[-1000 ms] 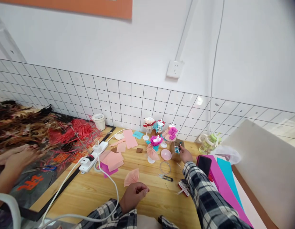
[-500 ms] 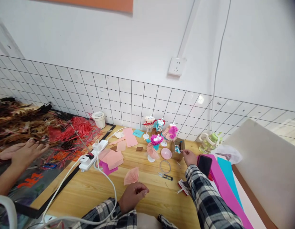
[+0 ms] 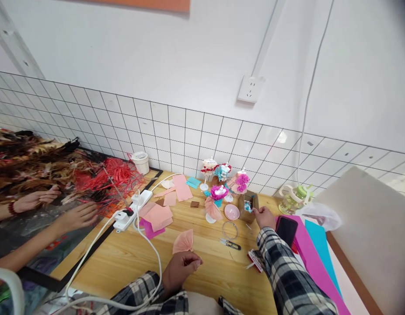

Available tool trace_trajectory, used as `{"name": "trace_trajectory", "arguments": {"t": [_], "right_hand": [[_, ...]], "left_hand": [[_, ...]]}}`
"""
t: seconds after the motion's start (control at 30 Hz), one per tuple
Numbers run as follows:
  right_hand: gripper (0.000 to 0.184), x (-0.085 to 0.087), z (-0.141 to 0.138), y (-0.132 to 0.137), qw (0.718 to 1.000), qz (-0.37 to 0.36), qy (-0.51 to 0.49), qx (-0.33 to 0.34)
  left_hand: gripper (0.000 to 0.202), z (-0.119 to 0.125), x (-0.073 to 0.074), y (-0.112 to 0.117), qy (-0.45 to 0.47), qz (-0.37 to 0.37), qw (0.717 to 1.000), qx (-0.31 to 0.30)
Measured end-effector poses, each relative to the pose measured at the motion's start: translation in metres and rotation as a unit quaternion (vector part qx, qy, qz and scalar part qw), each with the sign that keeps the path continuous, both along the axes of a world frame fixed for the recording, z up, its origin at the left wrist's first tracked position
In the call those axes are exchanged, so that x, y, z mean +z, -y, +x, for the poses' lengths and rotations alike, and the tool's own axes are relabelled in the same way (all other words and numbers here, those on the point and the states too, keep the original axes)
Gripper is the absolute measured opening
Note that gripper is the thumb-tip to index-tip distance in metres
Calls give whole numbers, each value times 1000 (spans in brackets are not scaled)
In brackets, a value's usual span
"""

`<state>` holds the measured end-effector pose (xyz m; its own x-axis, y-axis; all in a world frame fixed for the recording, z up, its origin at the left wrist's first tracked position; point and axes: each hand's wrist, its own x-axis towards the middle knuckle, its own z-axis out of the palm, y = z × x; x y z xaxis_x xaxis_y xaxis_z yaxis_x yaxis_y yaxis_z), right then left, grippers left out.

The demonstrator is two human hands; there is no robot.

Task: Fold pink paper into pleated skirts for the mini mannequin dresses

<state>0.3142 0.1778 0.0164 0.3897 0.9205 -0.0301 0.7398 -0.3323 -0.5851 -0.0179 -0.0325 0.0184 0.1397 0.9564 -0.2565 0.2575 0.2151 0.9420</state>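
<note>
My left hand rests near the table's front edge, fingers pinched on the base of a pink pleated paper fan. My right hand reaches far across the wooden table to a small brown box, its fingers closed on something small and pale at the box's opening. Behind the box stand several small paper-dress figures on white stands. A pink round dish, a wire ring and small black snips lie between my hands.
Pink paper sheets and a white power strip with cords lie left of centre. Another person's hands work on red and brown strands at the left. A black phone, magenta and teal sheets, a green bottle and a white board are at the right.
My right hand drew slightly back from the box opening, fingers pinched. The other person's hands shifted along the strands at the left. The view drifted a little right.
</note>
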Motion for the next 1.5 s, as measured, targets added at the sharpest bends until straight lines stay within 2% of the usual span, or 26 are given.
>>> {"name": "trace_trajectory", "arguments": {"t": [0.1, 0.2, 0.33, 0.43, 0.53, 0.63, 0.73, 0.87, 0.97, 1.07, 1.2, 1.3, 1.37, 1.5], "right_hand": [[29, 4, 0, 3, 999, 18, -26, 4], [37, 14, -1, 9, 997, 52, -55, -2], [37, 26, -24, 28, 990, 99, -98, 1], [30, 25, -65, 62, 977, 96, -168, 89], [23, 21, -110, 109, 953, 68, -236, 179], [19, 28, -141, 152, 914, 61, -296, 271], [22, 42, -156, 176, 898, 53, -326, 289], [27, 52, -163, 184, 891, 11, -367, 266], [19, 51, -166, 183, 895, 1, -354, 273], [14, 46, -170, 185, 893, 4, -361, 267], [41, 37, -173, 186, 877, -7, -432, 211], [21, 33, -172, 186, 873, -40, -425, 237], [13, 33, -170, 186, 878, -42, -409, 245], [8, 38, -168, 189, 908, 64, -310, 273]], "left_hand": [[34, -1, -1, -1, -8, 2, 1000, -1], [33, 0, 0, -1, -17, 3, 1000, 1], [30, 1, 4, -1, -17, 25, 999, 24], [28, 2, 7, -1, -17, 58, 996, 71], [29, 2, 10, -2, -28, 83, 991, 99], [29, 1, 14, -1, -42, 113, 988, 93], [27, 0, 21, 0, -59, 146, 985, 64], [25, 1, 29, 1, -80, 176, 981, 8], [25, 1, 30, 2, -98, 191, 977, -15], [24, 1, 27, 3, -113, 206, 972, -11], [22, 0, 26, 5, -111, 223, 969, -4], [23, 0, 28, 4, -116, 224, 968, -10], [24, 1, 29, 4, -120, 220, 968, -14], [25, 4, 30, 4, -119, 205, 971, -4]]}}
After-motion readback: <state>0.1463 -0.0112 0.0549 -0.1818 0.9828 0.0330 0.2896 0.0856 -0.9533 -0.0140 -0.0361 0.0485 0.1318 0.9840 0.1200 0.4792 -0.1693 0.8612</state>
